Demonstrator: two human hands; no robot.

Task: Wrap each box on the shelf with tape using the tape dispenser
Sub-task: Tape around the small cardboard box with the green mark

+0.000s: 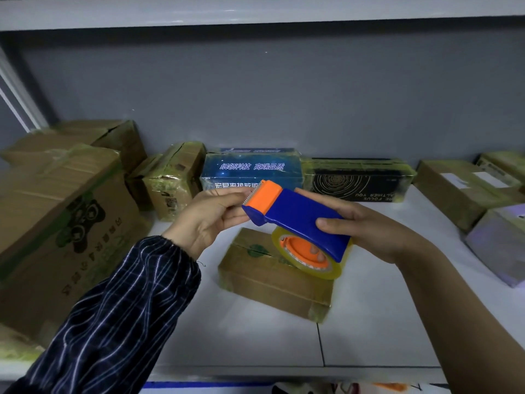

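A blue and orange tape dispenser with a roll of clear yellowish tape hangs in the air above the shelf. My right hand grips its blue body, thumb on top and fingers through the roll's core. My left hand pinches the orange cutter end between fingers and thumb. Directly under the dispenser lies a small brown cardboard box covered in tape, resting on the white shelf.
Several taped boxes line the back: a large brown carton at left, a small brown one, a blue printed box, a black one, and brown and purple boxes at right. An upper shelf hangs overhead.
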